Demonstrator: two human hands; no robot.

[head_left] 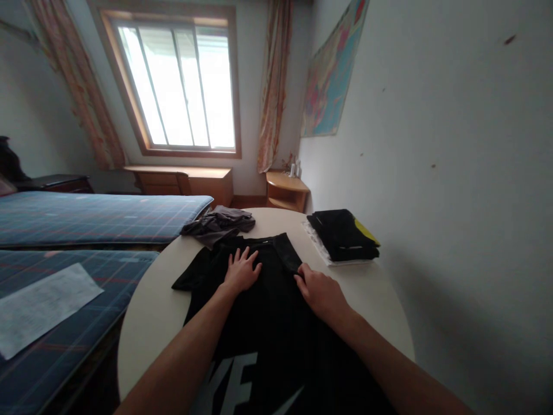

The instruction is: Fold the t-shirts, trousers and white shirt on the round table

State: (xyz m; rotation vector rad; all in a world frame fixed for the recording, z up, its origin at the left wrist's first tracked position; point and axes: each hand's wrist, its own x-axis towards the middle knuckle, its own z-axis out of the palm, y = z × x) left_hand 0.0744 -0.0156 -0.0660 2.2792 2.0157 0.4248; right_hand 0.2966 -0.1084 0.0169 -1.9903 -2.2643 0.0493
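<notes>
A black T-shirt [272, 311] with pale grey lettering lies spread on the round white table [147, 323], its neckline toward the far side. Its left sleeve sticks out flat, while the right side is folded inward over the chest. My left hand [242, 270] rests on the upper chest with the fingers spread, pressing on the cloth. The fingers of my right hand [322, 291] are closed on the folded sleeve edge at the shirt's right. Beyond the left sleeve sits a crumpled dark grey garment [224, 222]. My forearms cover part of the shirt's lower half.
A stack of folded clothes [341, 233], black with a yellow patch over white, stands at the table's right, near the wall. To the left are beds with blue plaid mattresses [108, 216] and a paper sheet [47, 308]. A corner shelf [287, 183] stands behind.
</notes>
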